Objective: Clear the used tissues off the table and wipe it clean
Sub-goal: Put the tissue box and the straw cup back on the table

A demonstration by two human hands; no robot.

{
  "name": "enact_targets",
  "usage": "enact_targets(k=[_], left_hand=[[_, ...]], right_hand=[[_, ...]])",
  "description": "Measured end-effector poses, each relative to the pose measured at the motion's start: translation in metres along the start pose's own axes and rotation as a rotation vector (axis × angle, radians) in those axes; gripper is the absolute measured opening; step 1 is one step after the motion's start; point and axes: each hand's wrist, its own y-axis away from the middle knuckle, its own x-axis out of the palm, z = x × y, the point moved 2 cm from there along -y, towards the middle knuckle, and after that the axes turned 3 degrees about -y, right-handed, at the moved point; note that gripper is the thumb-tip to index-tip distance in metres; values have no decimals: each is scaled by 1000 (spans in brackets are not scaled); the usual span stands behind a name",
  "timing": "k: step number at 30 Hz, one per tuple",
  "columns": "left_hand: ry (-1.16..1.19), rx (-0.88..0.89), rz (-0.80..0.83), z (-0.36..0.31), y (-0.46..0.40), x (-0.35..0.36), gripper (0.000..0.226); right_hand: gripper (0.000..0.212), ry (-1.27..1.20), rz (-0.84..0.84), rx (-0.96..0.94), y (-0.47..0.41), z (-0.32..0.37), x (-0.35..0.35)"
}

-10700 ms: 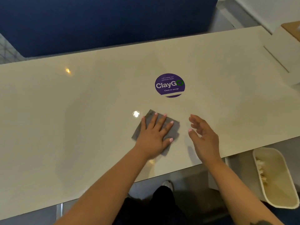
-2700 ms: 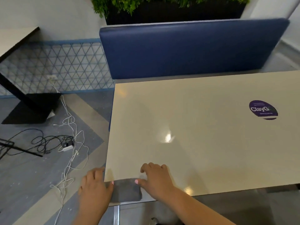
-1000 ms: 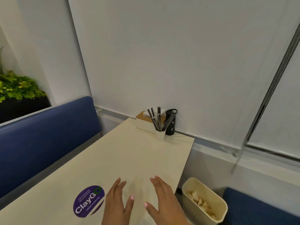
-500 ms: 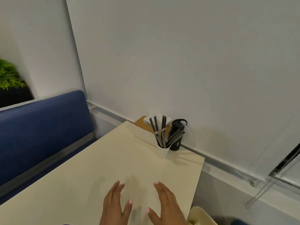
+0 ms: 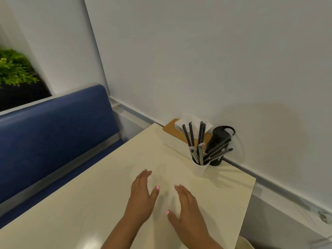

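Both hands, left (image 5: 142,198) and right (image 5: 186,207), spread empty over the table (image 5: 71,203), forearms cropped.

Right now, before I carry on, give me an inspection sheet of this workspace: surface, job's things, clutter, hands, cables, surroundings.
Surface: cream table, glossy, no tissues or marks visible on the part in view.
Job's things: no cloth and no used tissues seen; a pale bin rim shows at the bottom edge beside the table, contents hidden.
Clutter: white cup of black wrapped utensils, black bottle and wood-topped tissue box, grouped at the far corner by the wall.
Hands: left hand and right hand over the table, fingers straight, no grip on anything.
Cables: nothing seen.
Surroundings: blue bench back, white wall, green plant.
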Motion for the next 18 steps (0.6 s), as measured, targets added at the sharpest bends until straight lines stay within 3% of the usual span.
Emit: enact_targets(k=[7,18], left_hand=[[3,-115,-38,-27,-88,7,54],[-33,-97,-13,-53,-234,39,59]], right_hand=[[71,-23,68,8,-57,-11,2],[68,54,-19,-10,-156,-12,-7]])
